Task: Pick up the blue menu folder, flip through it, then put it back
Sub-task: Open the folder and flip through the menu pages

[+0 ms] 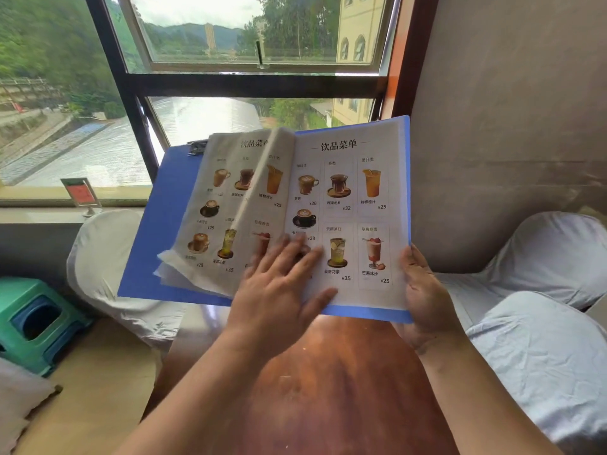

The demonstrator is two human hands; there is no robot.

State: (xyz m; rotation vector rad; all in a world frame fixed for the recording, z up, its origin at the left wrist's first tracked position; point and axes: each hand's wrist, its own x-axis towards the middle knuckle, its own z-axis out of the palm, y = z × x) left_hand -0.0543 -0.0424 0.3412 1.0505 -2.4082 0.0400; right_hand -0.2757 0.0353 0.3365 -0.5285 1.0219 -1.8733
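The blue menu folder [154,224] is held open in the air above a reddish wooden table [328,389]. Its white pages show pictures of drinks with prices. My right hand [423,293] grips the folder's lower right corner, thumb on the right page. My left hand [279,284] lies flat with fingers spread on the pages near the spine. One page [262,178] stands curled up in mid-turn between the left stack and the right page. A metal clip [197,147] shows at the folder's top left.
White-covered chairs stand to the left [105,257] and right [542,339] of the table. A green plastic stool [36,320] sits on the floor at left. A small red sign holder [82,195] stands on the window sill. A large window fills the back.
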